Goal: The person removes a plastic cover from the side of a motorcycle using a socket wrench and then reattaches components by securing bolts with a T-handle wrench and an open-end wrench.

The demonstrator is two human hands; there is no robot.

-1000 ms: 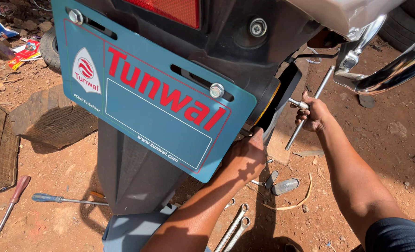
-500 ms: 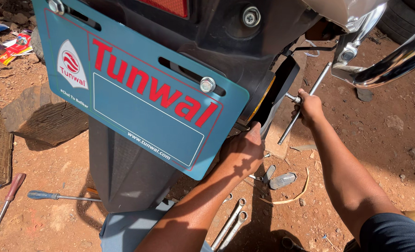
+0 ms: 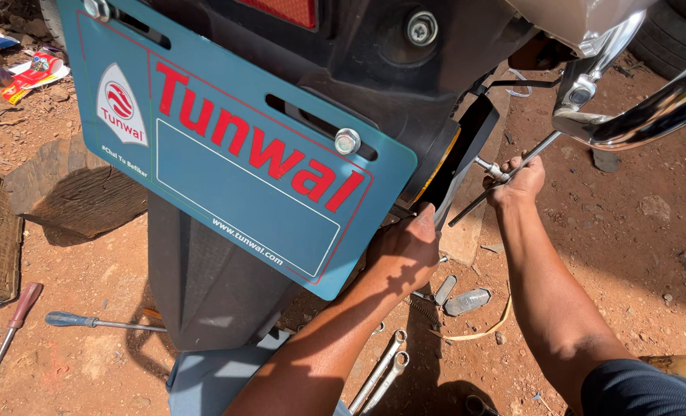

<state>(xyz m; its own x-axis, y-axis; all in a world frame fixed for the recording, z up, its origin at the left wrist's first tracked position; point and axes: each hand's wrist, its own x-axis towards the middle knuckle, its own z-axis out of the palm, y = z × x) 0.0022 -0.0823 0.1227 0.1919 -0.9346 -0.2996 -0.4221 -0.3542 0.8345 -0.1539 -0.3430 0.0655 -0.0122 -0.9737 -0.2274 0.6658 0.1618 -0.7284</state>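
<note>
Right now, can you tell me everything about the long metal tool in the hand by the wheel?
The T-handle wrench is a thin, silvery metal rod with a short crossbar. It slants from lower left up to the right, beside the dark rear wheel area and under the shiny chrome rail. The right hand wraps around its middle at the crossbar, so that part is hidden. Its lower tip points toward the ground and touches nothing that can be seen. Its upper end runs up toward the chrome rail; where it ends cannot be told.

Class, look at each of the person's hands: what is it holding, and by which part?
The right hand grips a long metal wrench at the middle of its shaft. The left hand reaches behind the blue plate; whether it holds anything cannot be told.
</note>
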